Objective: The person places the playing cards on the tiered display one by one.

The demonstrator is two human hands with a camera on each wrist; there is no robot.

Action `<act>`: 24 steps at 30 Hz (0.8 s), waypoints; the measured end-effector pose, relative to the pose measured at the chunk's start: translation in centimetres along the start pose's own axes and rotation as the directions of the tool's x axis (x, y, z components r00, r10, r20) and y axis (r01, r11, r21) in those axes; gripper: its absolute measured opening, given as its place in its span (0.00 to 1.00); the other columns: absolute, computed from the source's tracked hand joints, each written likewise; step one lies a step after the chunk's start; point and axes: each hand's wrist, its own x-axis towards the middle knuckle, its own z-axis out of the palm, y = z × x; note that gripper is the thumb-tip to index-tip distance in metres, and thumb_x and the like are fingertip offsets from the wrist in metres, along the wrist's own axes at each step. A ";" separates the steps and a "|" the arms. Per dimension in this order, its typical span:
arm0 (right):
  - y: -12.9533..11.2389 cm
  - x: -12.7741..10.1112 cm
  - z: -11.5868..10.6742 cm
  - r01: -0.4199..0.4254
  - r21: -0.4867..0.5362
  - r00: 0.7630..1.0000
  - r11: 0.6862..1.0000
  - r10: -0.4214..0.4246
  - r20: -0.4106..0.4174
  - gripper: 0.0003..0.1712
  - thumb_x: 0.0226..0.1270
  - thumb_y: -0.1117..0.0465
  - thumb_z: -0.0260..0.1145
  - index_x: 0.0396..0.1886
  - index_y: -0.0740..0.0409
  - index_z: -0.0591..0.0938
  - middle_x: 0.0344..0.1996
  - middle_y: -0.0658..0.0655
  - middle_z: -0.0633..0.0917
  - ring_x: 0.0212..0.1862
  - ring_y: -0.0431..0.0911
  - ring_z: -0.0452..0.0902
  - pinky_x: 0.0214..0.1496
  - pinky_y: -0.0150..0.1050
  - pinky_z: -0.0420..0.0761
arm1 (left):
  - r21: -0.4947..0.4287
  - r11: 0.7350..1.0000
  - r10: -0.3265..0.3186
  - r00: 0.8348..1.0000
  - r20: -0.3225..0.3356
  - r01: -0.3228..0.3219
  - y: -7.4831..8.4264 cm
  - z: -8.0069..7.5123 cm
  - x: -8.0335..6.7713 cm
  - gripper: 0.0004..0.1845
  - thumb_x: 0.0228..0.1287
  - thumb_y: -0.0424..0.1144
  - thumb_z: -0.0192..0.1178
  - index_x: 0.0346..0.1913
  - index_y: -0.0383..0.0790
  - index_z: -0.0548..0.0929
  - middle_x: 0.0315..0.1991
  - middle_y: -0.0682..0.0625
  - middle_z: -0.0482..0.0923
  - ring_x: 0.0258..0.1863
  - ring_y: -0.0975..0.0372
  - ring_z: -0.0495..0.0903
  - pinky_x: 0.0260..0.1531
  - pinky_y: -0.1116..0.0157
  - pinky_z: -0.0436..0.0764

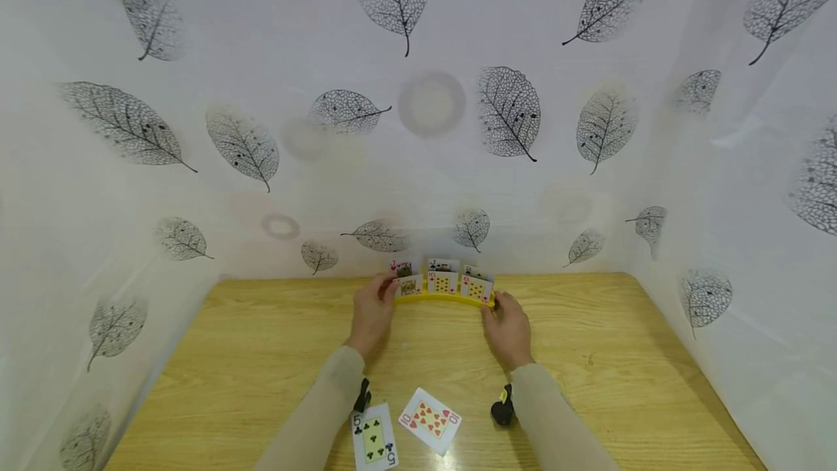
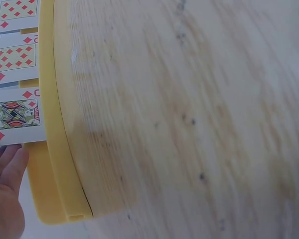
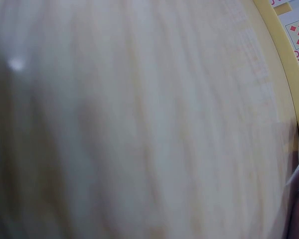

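Gripped at its ends by the left hand (image 1: 371, 311) and right hand (image 1: 508, 325), fingers curled on it, the yellow card holder (image 1: 445, 299) at twelve o'clock on the wooden table (image 1: 261, 355) could be tilted, whereby its standing cards (image 1: 443, 281) might be spilled.

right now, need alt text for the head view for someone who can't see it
Two hands, left hand and right hand, touch the ends of a curved yellow card holder with upright cards on a wooden table. Two loose cards lie nearer.

Yellow card holder (image 1: 445, 299), leaf-patterned backdrop (image 1: 261, 57)
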 end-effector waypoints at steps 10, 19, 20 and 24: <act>-0.1 0.0 0.0 0.008 0.001 1.000 1.000 -0.008 -0.014 0.29 0.76 0.56 0.68 0.67 0.71 0.79 0.67 0.73 0.80 0.73 0.69 0.72 0.76 0.65 0.71 | -0.015 1.000 -0.011 1.000 0.016 0.011 0.1 -0.5 -0.2 0.09 0.75 0.30 0.64 0.54 0.34 0.86 0.48 0.40 0.90 0.45 0.51 0.90 0.46 0.59 0.91; 0.1 0.0 0.2 -0.004 0.001 1.000 1.000 0.004 -0.010 0.29 0.77 0.55 0.67 0.68 0.70 0.78 0.68 0.73 0.79 0.74 0.69 0.71 0.76 0.66 0.70 | -0.014 1.000 0.007 1.000 0.007 -0.007 -0.2 -1.1 -0.4 0.10 0.73 0.28 0.65 0.54 0.33 0.86 0.49 0.39 0.90 0.46 0.50 0.90 0.49 0.57 0.91; 0.1 0.0 0.2 -0.001 0.000 1.000 1.000 0.001 -0.011 0.29 0.77 0.55 0.67 0.68 0.70 0.78 0.68 0.73 0.79 0.73 0.69 0.71 0.76 0.66 0.71 | -0.016 1.000 0.007 1.000 0.006 -0.007 -0.2 -1.2 -0.5 0.10 0.72 0.28 0.65 0.54 0.33 0.86 0.49 0.39 0.90 0.46 0.50 0.90 0.50 0.57 0.90; 0.2 0.0 0.2 -0.003 0.005 1.000 1.000 0.003 -0.010 0.29 0.77 0.54 0.67 0.68 0.69 0.78 0.68 0.72 0.79 0.74 0.68 0.71 0.77 0.65 0.70 | 0.000 1.000 -0.001 1.000 0.008 0.001 -0.2 -1.8 -1.0 0.11 0.74 0.29 0.64 0.55 0.34 0.86 0.50 0.40 0.90 0.48 0.50 0.90 0.52 0.55 0.90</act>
